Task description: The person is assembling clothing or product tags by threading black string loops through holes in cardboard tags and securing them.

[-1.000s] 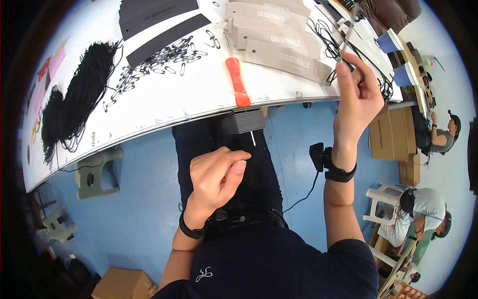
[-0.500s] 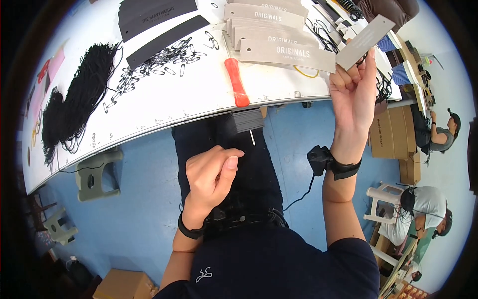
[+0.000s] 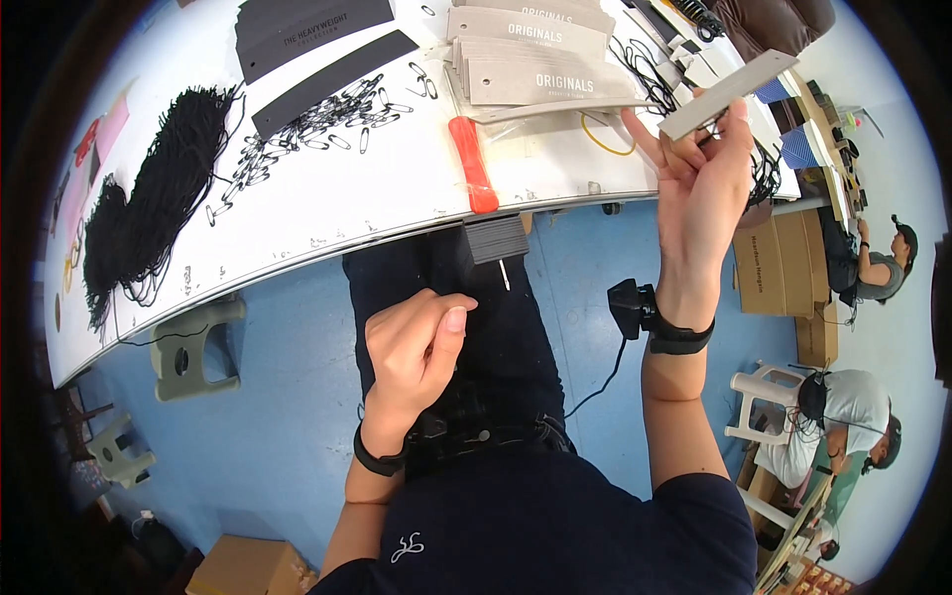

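Note:
My right hand (image 3: 704,188) is raised over the table's right edge, its fingers closed on a grey hang tag (image 3: 734,94) tilted so that it looks narrow. A finger of this hand reaches toward the end of another grey tag (image 3: 555,107), which shows nearly edge-on at the front of a fanned pile of grey hang tags (image 3: 540,79). My left hand (image 3: 412,342) hovers above my lap with curled fingers, and nothing shows in it. A red-wrapped tool or bar (image 3: 471,164) lies on the table beside the pile.
Black safety pins (image 3: 317,124) lie scattered, next to a bundle of black cords (image 3: 159,198) and black tags (image 3: 317,30). A dark ribbed block (image 3: 496,241) sits below the table edge. Two people (image 3: 858,416) (image 3: 883,273), cartons (image 3: 778,263) and stools (image 3: 198,347) are around.
The tag in my right hand has turned from face-on to nearly edge-on. The pile's front tag has also tipped edge-on. My left hand has shifted slightly left.

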`<state>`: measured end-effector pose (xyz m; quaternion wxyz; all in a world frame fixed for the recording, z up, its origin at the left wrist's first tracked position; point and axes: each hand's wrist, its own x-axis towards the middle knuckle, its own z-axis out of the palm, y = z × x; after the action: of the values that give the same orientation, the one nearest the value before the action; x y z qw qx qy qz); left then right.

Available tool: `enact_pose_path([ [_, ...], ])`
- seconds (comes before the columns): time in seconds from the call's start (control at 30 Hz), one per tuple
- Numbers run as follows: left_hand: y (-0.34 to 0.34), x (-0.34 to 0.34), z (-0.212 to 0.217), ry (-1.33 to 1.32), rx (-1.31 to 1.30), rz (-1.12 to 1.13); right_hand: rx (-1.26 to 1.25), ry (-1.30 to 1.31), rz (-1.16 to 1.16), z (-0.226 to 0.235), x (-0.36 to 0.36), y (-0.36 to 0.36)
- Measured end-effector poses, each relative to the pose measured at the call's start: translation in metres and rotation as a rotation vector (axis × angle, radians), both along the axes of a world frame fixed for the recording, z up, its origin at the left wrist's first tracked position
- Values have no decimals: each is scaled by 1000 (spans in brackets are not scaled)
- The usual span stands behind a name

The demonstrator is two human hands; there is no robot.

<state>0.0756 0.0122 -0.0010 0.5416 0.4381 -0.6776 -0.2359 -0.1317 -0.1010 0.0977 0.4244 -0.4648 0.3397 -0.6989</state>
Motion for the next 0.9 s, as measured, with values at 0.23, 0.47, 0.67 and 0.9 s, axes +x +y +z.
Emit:
enact_pose_path([
  [0.23,0,-2,6,-8,6,-15,-147,120,-249,10,5,24],
  [0.47,-2,-9,11,54,-73,-70,-310,391,-280,-66,1,96],
  [0.67,-2,-14,21,94,-59,-178,-234,897,-235,-126,18,129],
  [0.9,-2,-22,14,57,-67,2,-204,893,-267,-131,40,125],
])
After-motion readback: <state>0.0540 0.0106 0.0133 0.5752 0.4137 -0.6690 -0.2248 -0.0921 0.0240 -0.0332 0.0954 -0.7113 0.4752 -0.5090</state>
